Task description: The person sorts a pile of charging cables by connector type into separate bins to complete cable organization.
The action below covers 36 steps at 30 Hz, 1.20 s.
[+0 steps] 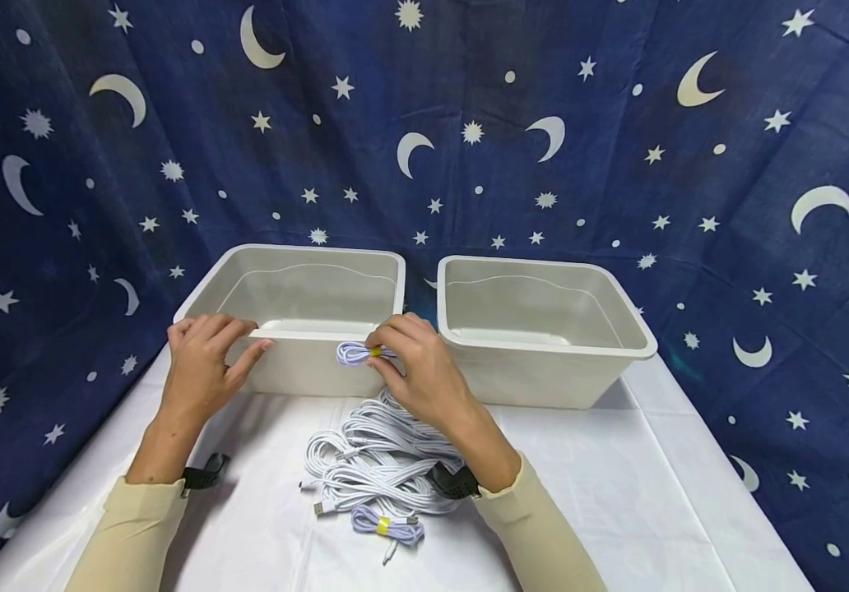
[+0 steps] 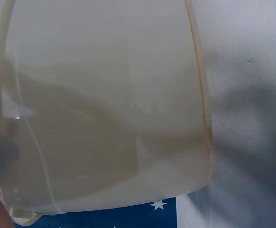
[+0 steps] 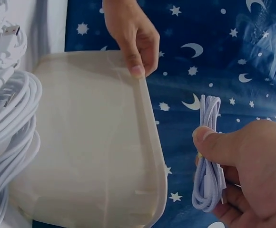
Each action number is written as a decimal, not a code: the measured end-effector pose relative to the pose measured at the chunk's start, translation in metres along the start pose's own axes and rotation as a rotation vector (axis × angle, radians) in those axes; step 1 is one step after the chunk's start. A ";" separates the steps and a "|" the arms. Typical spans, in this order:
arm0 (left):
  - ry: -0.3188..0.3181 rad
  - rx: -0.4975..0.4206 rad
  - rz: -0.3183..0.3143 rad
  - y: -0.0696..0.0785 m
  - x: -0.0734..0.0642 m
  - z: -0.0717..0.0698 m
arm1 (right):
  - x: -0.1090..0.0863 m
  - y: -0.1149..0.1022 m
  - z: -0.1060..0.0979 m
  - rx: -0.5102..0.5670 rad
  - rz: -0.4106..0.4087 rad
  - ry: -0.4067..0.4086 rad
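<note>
My right hand (image 1: pixel 424 366) pinches a coiled lavender cable (image 1: pixel 354 353) bound with a yellow band, at the front wall of the left bin. The right wrist view shows this cable (image 3: pixel 207 175) between thumb and fingers. My left hand (image 1: pixel 202 362) grips the near rim of the left grey-white bin (image 1: pixel 284 370), thumb outside and fingers over the edge. Beneath my right forearm lies a pile of white cables (image 1: pixel 373 460), partly hidden by it. A second lavender cable (image 1: pixel 402 533) with a yellow band lies in front of that pile.
To the right stands another grey-white bin (image 1: pixel 535 374), a narrow gap away from the left one. Both bins sit on a white-covered table (image 1: pixel 602 493). A dark blue curtain (image 1: pixel 469 49) with moons and stars hangs close behind them and along the sides.
</note>
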<state>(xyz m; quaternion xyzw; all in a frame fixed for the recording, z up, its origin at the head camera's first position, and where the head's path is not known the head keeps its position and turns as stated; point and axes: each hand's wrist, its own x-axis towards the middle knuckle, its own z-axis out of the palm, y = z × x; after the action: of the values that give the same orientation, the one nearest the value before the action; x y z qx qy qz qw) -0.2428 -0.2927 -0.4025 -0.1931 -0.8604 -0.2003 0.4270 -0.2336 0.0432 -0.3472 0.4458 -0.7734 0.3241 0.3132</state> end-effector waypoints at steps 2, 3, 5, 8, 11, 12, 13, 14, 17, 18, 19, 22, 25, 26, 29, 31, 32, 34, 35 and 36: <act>0.002 0.000 0.000 0.000 0.001 0.000 | 0.002 0.001 0.003 -0.009 0.000 0.013; 0.002 0.000 0.000 0.000 0.001 0.000 | 0.003 0.001 0.004 -0.014 0.002 0.021; 0.002 -0.001 0.000 0.000 0.001 0.000 | 0.005 0.002 0.006 -0.014 0.003 0.034; 0.002 -0.002 -0.003 0.000 0.000 -0.001 | 0.008 0.003 0.010 -0.008 0.005 0.047; 0.004 -0.003 -0.005 -0.001 -0.001 -0.001 | 0.011 0.004 0.013 0.006 0.003 0.052; 0.005 -0.004 -0.005 -0.001 -0.001 -0.002 | 0.011 0.004 0.014 0.007 0.003 0.055; 0.006 -0.004 -0.005 -0.002 -0.001 -0.001 | 0.012 0.005 0.016 0.007 0.004 0.058; 0.006 -0.005 -0.005 -0.002 -0.001 -0.001 | 0.013 0.006 0.017 0.007 0.004 0.060; 0.008 -0.006 -0.006 -0.002 -0.001 -0.001 | 0.014 0.008 0.021 0.001 0.006 0.074; 0.009 -0.006 -0.006 -0.002 -0.001 0.000 | 0.015 0.008 0.022 -0.001 0.009 0.079; 0.009 -0.005 -0.006 -0.002 -0.001 0.000 | 0.016 0.009 0.023 -0.004 0.010 0.083; 0.008 -0.007 -0.008 -0.002 0.000 0.000 | 0.018 0.010 0.026 -0.007 0.017 0.091; 0.006 -0.009 -0.007 -0.001 0.000 0.000 | 0.020 0.011 0.030 -0.008 0.022 0.091; 0.006 -0.010 -0.007 -0.001 0.000 0.000 | 0.021 0.012 0.031 -0.009 0.023 0.090; 0.007 -0.010 -0.006 -0.001 0.000 0.001 | 0.022 0.013 0.036 -0.020 0.025 0.094; 0.007 -0.011 -0.006 -0.001 -0.001 0.001 | 0.023 0.014 0.038 -0.028 0.028 0.105; 0.006 -0.011 -0.006 -0.002 -0.001 0.001 | 0.024 0.014 0.040 -0.031 0.029 0.113; 0.007 -0.013 -0.006 -0.002 -0.001 0.001 | 0.025 0.015 0.042 -0.037 0.032 0.130; 0.008 -0.014 -0.006 -0.002 -0.001 0.001 | 0.026 0.015 0.043 -0.040 0.033 0.136; 0.009 -0.014 -0.006 -0.002 -0.001 0.001 | 0.026 0.016 0.044 -0.042 0.034 0.141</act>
<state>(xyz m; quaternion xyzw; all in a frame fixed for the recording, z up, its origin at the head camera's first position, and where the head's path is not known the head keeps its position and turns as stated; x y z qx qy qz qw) -0.2442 -0.2943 -0.4044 -0.1925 -0.8576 -0.2087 0.4288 -0.2672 0.0021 -0.3567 0.4020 -0.7634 0.3437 0.3708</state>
